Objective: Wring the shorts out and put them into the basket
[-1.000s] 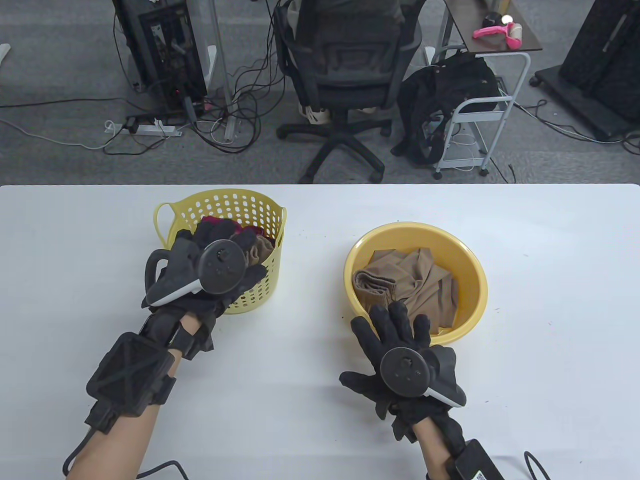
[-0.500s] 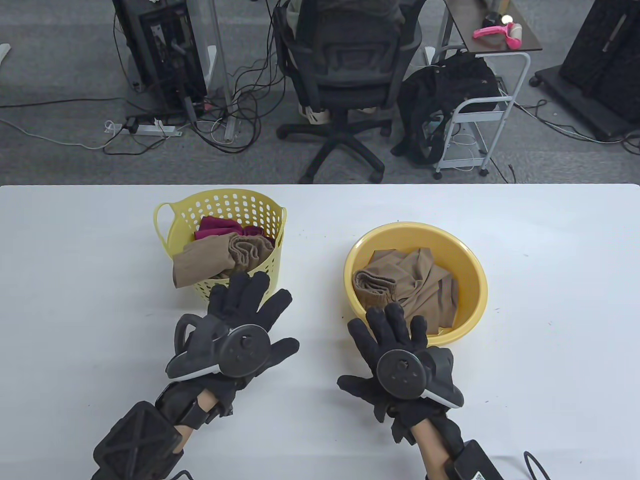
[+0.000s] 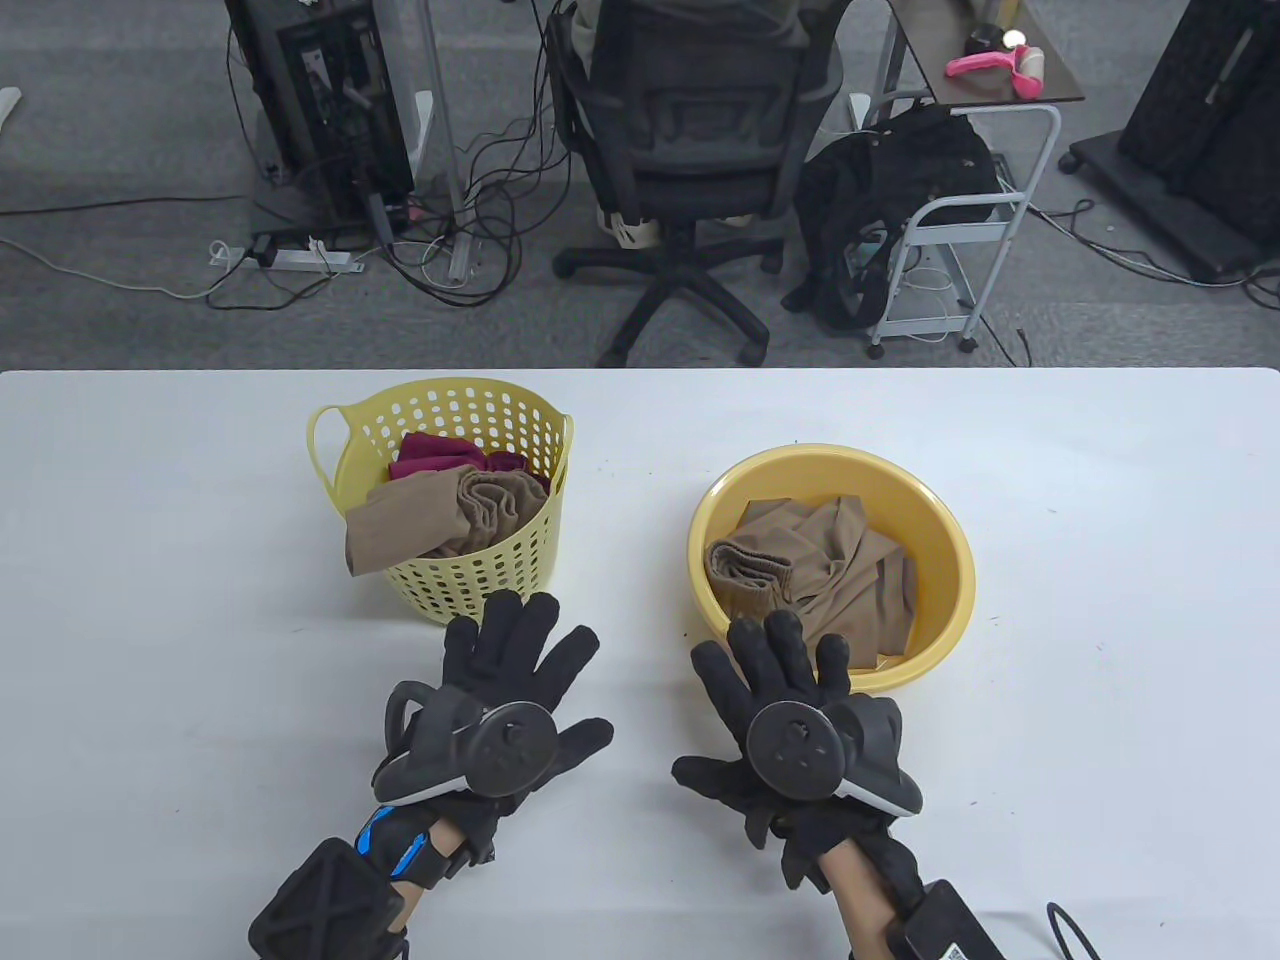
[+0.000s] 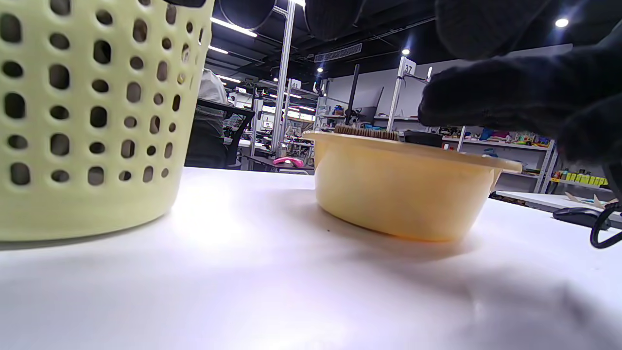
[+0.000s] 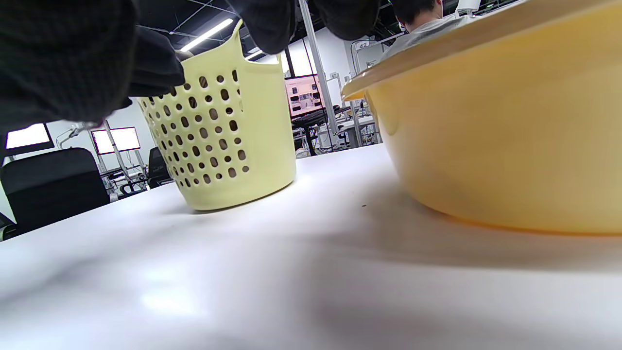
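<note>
1. Table view: left hand (image 3: pixel 500 700) flat above the white table (image 3: pixel 150 600), fingers spread and straight, holding nothing, just in front of the perforated yellow basket (image 3: pixel 480 580).
2. Right hand (image 3: pixel 790 710) likewise released, fingers straight and fanned, tips over the near rim of the yellow basin (image 3: pixel 940 520); contact with the rim impossible to confirm.
3. Basket contents: tan shorts (image 3: pixel 430 515) draped partly over the near-left rim, a maroon garment (image 3: pixel 440 455) behind them.
4. Basin contents: another pair of tan shorts (image 3: pixel 820 570), crumpled, ribbed waistband (image 3: pixel 740 570) folded toward the left side, untouched.
5. Left wrist view: basket wall (image 4: pixel 87 121) at left, basin (image 4: pixel 403 189) at centre, a strip of waistband showing above its rim, dark glove fingers (image 4: pixel 510 97) along the top.
6. Right wrist view: basin wall (image 5: pixel 510 146) close at right, basket (image 5: pixel 228 131) well apart at left, bare table between them.
7. Judged step: between garments, one pair in the basket, the basin pair not yet taken up.
8. Judged next move: both hands into the basin, one near the waistband and one on the legs, a lift clear of the rim, a twist in opposite directions over the basin, then a carry leftward to the basket.
9. Care needed: tucking in the cloth hanging over the basket rim, lest the next drop push it out.
</note>
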{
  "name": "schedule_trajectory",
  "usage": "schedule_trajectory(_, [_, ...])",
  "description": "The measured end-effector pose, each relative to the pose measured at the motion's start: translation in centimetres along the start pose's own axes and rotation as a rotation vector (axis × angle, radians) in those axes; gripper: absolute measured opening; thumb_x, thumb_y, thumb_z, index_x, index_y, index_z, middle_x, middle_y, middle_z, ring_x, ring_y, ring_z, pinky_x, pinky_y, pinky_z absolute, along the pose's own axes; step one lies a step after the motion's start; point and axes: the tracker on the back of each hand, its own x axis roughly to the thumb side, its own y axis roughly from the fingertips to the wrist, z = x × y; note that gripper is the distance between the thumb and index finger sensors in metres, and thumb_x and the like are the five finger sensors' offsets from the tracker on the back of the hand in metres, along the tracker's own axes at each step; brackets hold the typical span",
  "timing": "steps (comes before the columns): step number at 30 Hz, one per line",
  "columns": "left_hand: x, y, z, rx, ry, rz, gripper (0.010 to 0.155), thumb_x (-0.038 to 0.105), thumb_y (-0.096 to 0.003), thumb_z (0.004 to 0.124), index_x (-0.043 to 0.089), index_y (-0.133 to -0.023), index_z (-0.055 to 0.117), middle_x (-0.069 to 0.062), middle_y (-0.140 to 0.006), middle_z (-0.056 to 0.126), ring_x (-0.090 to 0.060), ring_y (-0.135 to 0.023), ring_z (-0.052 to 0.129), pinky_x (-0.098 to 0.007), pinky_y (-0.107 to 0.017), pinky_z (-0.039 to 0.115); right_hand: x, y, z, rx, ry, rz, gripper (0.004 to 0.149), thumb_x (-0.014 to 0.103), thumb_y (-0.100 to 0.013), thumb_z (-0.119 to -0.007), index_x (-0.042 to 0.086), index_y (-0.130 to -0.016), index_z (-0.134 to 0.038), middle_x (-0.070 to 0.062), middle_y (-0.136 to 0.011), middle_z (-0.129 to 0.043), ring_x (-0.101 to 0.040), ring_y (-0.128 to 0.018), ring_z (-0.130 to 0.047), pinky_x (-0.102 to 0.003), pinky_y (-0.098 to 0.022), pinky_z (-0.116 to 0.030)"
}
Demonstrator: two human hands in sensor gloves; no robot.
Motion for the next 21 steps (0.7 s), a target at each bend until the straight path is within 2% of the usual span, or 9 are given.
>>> schedule_trajectory(6, [-0.5, 0.0, 1.9, -0.024, 0.006, -0.014, 0.083, 0.065, -0.0533, 0.070, 0.020, -0.116, 0.041, -0.031, -0.124, 0.032, -0.068, -0.109, 0.032, -0.082, -0.064, 0.030, 0.0, 0.0, 0.0, -0.004, 0.004, -0.001, 0.097, 0.070, -0.041, -0.080, 0.014, -0.112, -0.045, -0.028, -0.113, -0.035, -0.058, -0.102, -0.024, -0.080, -0.062, -0.022])
schedule_trajectory(21, [-1.2, 1.0, 2.5, -0.035, -0.022, -0.016, 0.084, 0.065, -0.0527, 0.070, 0.020, -0.117, 0.039, -0.032, -0.124, 0.030, -0.068, -0.109, 0.030, -0.083, -0.064, 0.028, 0.2, 0.1, 0.0, -0.006, 0.013, 0.001, 0.098, 0.070, -0.041, -0.081, 0.014, -0.112, -0.044, -0.028, -0.113, -0.034, -0.058, -0.101, -0.024, -0.080, -0.062, -0.021])
